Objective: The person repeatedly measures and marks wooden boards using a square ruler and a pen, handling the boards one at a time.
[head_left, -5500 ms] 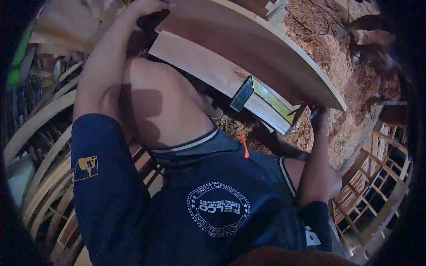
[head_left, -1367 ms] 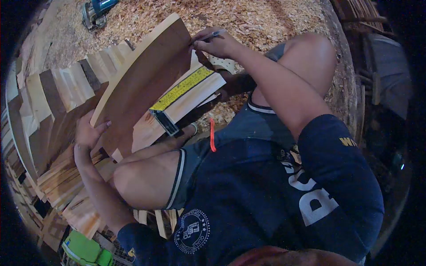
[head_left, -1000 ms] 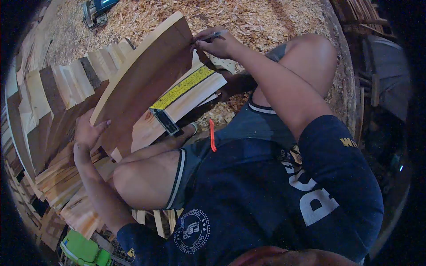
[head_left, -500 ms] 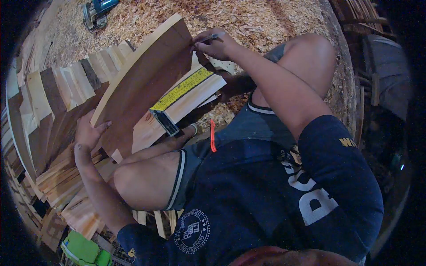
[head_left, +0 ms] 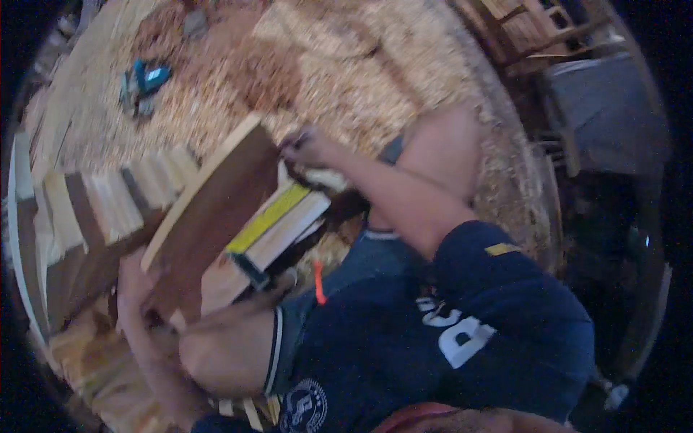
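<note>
A curved wooden board (head_left: 216,191) stands on edge, slanting across the middle left. My left hand (head_left: 136,289), smeared by motion, grips its lower near end. At the board's upper end is my right hand (head_left: 314,148), fingers closed round a pen that is now blurred. Just right of the board, a try square (head_left: 271,218) with a yellow blade and dark stock lies on a pale piece of wood (head_left: 289,234).
Several wooden pieces (head_left: 119,206) sit side by side at the left. A teal power tool (head_left: 148,78) rests on the floor, which is strewn with wood shavings (head_left: 426,68). Timber and a grey covered object (head_left: 606,108) are at the right.
My view has tilted up, so the scene sits lower and more of the floor shows. Both hands stay at the curved board's ends; the picture is blurrier.
</note>
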Tool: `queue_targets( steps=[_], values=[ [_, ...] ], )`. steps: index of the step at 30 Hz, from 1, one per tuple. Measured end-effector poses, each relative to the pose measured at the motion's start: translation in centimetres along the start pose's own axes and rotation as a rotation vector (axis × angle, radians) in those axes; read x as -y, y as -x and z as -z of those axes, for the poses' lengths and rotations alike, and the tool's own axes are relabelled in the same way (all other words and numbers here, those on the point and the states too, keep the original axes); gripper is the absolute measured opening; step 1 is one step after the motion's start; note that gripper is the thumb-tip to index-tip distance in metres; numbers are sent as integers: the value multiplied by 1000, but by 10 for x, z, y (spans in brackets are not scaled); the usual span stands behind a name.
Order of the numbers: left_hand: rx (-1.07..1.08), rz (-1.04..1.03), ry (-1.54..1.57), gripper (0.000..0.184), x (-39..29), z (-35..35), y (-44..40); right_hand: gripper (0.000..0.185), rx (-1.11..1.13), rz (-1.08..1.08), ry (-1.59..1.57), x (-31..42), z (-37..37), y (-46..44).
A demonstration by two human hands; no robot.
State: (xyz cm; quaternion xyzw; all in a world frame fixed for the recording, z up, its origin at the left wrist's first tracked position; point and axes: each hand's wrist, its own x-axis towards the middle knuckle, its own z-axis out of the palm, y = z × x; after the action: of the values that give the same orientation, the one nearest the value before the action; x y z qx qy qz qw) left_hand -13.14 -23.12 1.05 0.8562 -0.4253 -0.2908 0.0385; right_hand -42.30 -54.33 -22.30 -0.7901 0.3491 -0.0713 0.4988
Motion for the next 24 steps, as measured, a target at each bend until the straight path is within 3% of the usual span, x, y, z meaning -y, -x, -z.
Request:
queue_targets(
  steps=[1, 2, 3, 8, 12, 15, 18, 24],
  values=[
    [6, 41, 10, 29, -10, 2, 4, 27, -47, 107, 207, -1, 4, -1],
    [-2, -5, -31, 29, 3, -1, 3, 33, -27, 161, 163, 9, 18, 7],
    [-9, -43, -79, 29, 16, -2, 0, 32, 7, 72, 63, 12, 23, 10],
    [-57, -34, -155, 36, 4, 5, 13, 24, -146, 16, 23, 12, 39, 2],
    [17, 96, 0, 47, 8, 13, 22, 28, -247, 331, -223, -59, 15, -55],
    [-181, 18, -40, 53, 27, 7, 40, 35, -216, 330, -264, 24, 36, 5],
    [-123, 137, -44, 59, 33, 13, 47, 39, -125, 375, -229, 46, 32, 5],
    [-250, 139, -155, 63, 64, 12, 71, 37, -26, 161, -115, 26, 11, -8]
  ],
)
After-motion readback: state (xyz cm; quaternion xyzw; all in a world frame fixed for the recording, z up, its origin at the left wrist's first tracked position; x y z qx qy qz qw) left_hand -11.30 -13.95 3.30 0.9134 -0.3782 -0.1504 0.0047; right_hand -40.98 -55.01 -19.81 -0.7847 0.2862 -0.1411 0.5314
